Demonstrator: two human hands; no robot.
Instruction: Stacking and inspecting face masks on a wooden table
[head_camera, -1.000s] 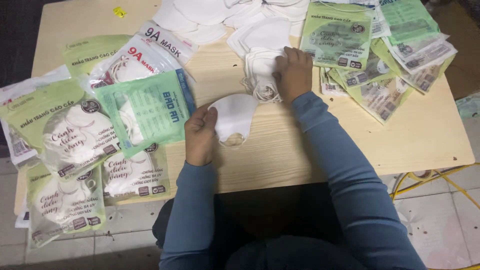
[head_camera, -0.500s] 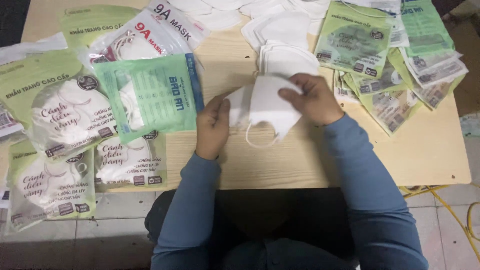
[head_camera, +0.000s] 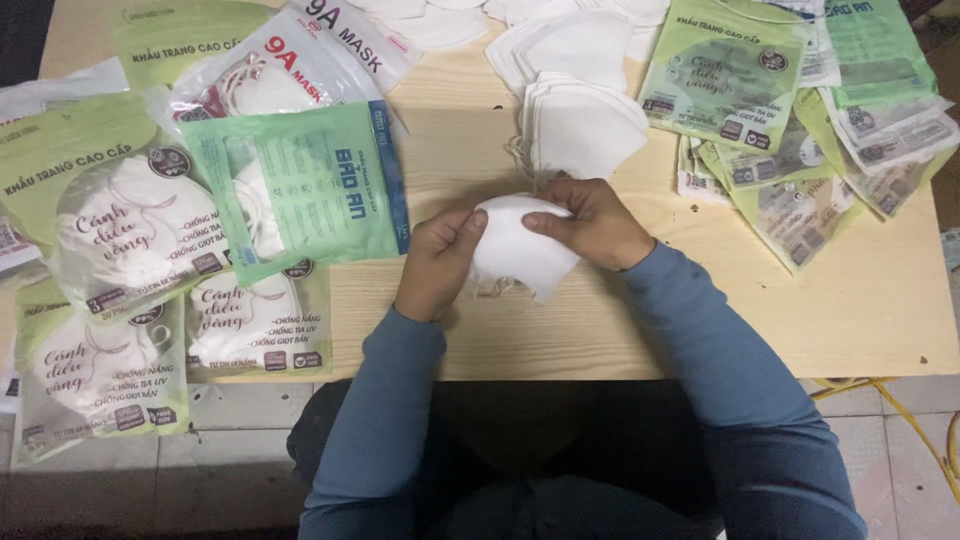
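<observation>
A small stack of folded white face masks (head_camera: 515, 250) sits between both hands just above the wooden table (head_camera: 880, 320). My left hand (head_camera: 435, 262) grips its left edge with thumb on top. My right hand (head_camera: 590, 220) pinches its upper right edge. Thin ear loops hang below the stack. Both arms wear blue sleeves.
A pile of loose white masks (head_camera: 580, 125) lies just beyond my hands, more at the far edge. Filled green mask packets (head_camera: 300, 190) cover the left side, some overhanging the table. Flat empty green packets (head_camera: 790, 130) lie at the right. A yellow cable (head_camera: 900, 400) runs on the floor.
My right hand took masks from the pile and brought them to the mask in my left hand. Both hands now hold the stack together, lower and squared up.
</observation>
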